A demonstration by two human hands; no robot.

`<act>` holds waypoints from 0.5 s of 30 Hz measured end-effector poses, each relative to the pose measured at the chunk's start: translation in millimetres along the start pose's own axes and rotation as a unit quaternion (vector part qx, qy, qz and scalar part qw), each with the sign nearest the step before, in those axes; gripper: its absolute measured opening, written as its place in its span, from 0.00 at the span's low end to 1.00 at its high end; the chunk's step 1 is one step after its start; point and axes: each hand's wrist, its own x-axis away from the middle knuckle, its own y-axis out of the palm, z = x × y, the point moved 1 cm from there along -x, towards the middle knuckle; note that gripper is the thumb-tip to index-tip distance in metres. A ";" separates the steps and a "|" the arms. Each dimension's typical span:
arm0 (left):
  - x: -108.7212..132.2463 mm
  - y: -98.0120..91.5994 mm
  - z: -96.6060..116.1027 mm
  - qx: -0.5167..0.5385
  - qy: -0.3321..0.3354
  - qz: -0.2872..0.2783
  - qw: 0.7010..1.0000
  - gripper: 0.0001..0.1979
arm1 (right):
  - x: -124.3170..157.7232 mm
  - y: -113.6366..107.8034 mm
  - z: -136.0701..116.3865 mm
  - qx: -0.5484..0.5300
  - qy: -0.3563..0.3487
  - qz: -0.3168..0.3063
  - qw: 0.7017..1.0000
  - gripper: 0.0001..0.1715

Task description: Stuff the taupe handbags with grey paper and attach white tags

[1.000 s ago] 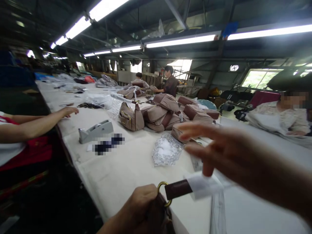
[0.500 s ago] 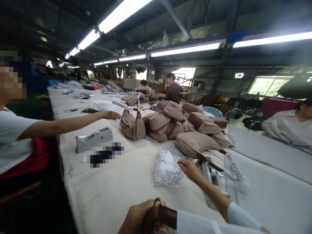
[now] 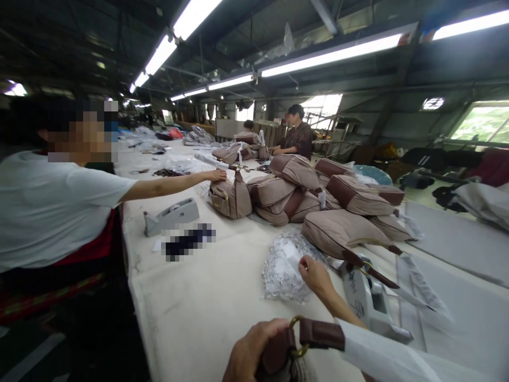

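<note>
The long cloth-covered desk (image 3: 191,297) carried a heap of taupe handbags (image 3: 310,196) with brown trim. A co-worker in a white shirt (image 3: 51,207) reached across to the nearest bag (image 3: 230,199), beside a grey tape dispenser (image 3: 173,215). A second dispenser (image 3: 368,300) stood just beside the pile of small clear packets (image 3: 284,265). The person's right hand (image 3: 314,276) rested at the edge of that pile, fingers pinched; whether a packet was gripped could not be told. The left hand (image 3: 250,353) was closed around a brown strap (image 3: 320,334) at its brass ring (image 3: 298,337), low over the near desk edge. The step in hand appeared to be fetching a packet; the next move would probably call for bringing it to the strap.
</note>
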 end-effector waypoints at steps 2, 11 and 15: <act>-5.2 3.4 15.0 0.030 0.015 0.010 0.999 0.24 | 1.0 -15.2 -0.9 -0.065 0.003 0.011 0.998 0.06; -22.2 9.4 28.0 0.122 -0.005 -0.002 0.993 0.24 | 135.2 -56.6 4.9 -0.370 0.089 0.141 0.914 0.23; 2.3 5.0 36.4 0.092 0.036 0.096 0.990 0.26 | 218.6 -59.5 -7.4 -0.454 0.121 0.173 0.865 0.16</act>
